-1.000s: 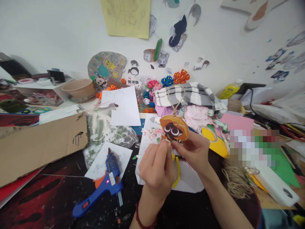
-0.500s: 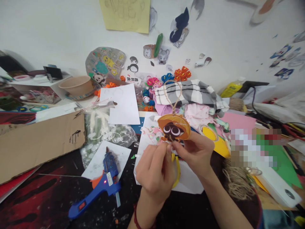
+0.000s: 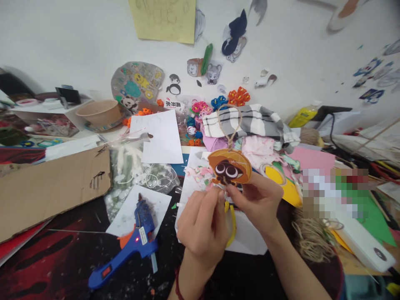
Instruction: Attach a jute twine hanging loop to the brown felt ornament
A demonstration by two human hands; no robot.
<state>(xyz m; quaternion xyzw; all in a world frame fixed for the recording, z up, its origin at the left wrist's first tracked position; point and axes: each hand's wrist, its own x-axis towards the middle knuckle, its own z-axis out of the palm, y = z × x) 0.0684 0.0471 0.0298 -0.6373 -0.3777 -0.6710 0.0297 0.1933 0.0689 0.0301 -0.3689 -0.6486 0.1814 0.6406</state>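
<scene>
A flat orange pendant (image 3: 236, 160) with a dark big-eyed cartoon figure hangs upright in front of me, a twine loop (image 3: 234, 132) rising from its top. My right hand (image 3: 261, 204) is closed on the pendant's lower right edge, thumb and fingertips at its bottom. Beside it, my left hand (image 3: 203, 223) is pinched shut just under the figure, its fingertips almost touching the right thumb. What the left fingers pinch is too small and too hidden to make out. Behind and below the hands a yellow curved strip (image 3: 231, 227) partly shows.
A blue glue gun (image 3: 145, 233) with a red light lies on white paper at left. Cardboard (image 3: 56, 183) and bagged white cords (image 3: 159, 177) lie beyond it. A twine bundle (image 3: 311, 237) and white power strip (image 3: 359, 241) are at right. Paper scraps (image 3: 203, 175) lie behind the hands.
The pendant has shifted slightly to the right and tilted a little, its loop moving with it. Both hands keep the same hold near its lower edge.
</scene>
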